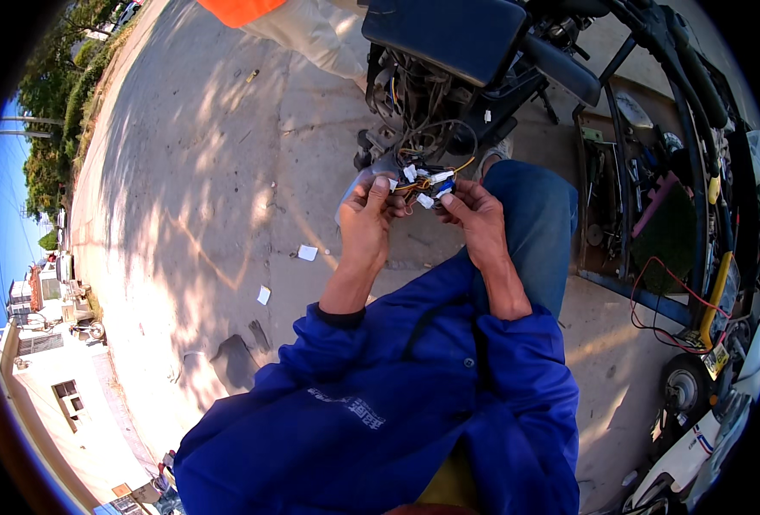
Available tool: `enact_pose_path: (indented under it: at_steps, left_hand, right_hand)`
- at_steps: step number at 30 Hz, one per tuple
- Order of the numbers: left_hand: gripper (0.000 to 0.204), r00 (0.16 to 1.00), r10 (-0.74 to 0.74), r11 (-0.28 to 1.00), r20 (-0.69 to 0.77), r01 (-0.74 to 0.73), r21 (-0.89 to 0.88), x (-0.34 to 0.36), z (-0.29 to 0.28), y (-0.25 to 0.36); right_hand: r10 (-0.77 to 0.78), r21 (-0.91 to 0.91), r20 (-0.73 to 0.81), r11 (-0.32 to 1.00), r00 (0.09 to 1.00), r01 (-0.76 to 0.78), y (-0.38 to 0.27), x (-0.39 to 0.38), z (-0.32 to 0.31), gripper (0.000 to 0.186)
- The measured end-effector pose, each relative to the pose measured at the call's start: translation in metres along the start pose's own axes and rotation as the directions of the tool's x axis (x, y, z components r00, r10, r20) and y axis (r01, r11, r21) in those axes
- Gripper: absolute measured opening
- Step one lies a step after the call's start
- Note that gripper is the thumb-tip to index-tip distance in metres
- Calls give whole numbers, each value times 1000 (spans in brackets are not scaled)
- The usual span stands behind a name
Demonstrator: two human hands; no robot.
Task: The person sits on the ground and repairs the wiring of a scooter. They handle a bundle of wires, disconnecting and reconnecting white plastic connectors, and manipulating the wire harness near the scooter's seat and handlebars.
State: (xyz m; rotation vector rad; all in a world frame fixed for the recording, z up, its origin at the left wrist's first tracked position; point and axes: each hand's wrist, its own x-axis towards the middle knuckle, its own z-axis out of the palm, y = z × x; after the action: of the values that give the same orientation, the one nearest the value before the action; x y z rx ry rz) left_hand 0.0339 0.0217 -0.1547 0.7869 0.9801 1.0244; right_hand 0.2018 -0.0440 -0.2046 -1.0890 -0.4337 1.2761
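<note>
A bundle of thin wires with several white plug connectors (425,201) hangs between my two hands, just below the black vehicle frame (440,39). My left hand (371,210) pinches the left side of the wire bundle, its thumb against a white connector. On the other side my right hand (481,221) is closed, thumb and fingertips on a connector with blue and white parts. A yellow wire (464,166) sticks out above the right hand. Thicker dark cables (397,99) run from the bundle up into the frame. The fingers partly hide the wire ends.
Another person's light trousers (315,39) show at the top. An open tray of tools (607,184) lies at the right, with red and black leads (654,305) near a yellow-edged object. White paper scraps (308,252) lie on the concrete. Scooter parts (697,451) stand lower right.
</note>
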Motion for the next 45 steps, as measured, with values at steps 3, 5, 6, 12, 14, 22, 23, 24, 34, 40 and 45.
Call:
enact_pose_path:
  at_steps: [3,5,6,12,14,22,23,24,34,40,45]
  left_hand:
    - [27,1000,-7,1000,27,7,-2,1,0,0]
    - [27,999,-10,1000,47,11,-16,1,-1,1]
    - [27,999,-21,1000,41,22,-22,1,0,1]
    - [27,990,-117,982,72,127,-140,7,-7,-1]
    - [27,976,-204,947,79,217,-236,11,-10,0]
    - [26,932,-354,858,73,355,-371,20,-22,-7]
    - [26,927,-370,846,67,365,-387,20,-23,-8]
    - [26,926,-369,844,80,370,-388,20,-25,-9]
    - [25,954,-277,914,111,297,-276,8,-20,2]
    - [20,989,-110,993,102,114,-34,-9,-7,11]
    - [21,962,154,857,227,-244,453,-6,-7,7]
  right_hand:
    - [11,-8,-8,1000,1000,-11,0,1,1,28]
    - [19,-16,-10,1000,1000,-19,1,0,1,27]
    - [20,-21,-9,1000,1000,-20,1,0,1,27]
    - [26,-8,7,1000,1000,-26,-2,0,2,27]
    - [27,20,5,999,1000,-27,-3,-1,3,25]
    - [42,168,44,985,998,-49,7,6,0,24]
    - [40,165,40,985,998,-46,8,6,-1,23]
    - [39,159,39,986,998,-45,9,5,-1,23]
    - [-17,35,13,999,1000,16,9,3,-2,26]
    - [-7,-21,12,1000,1000,7,7,3,-4,29]
    - [0,-48,9,999,1000,1,5,2,-3,29]
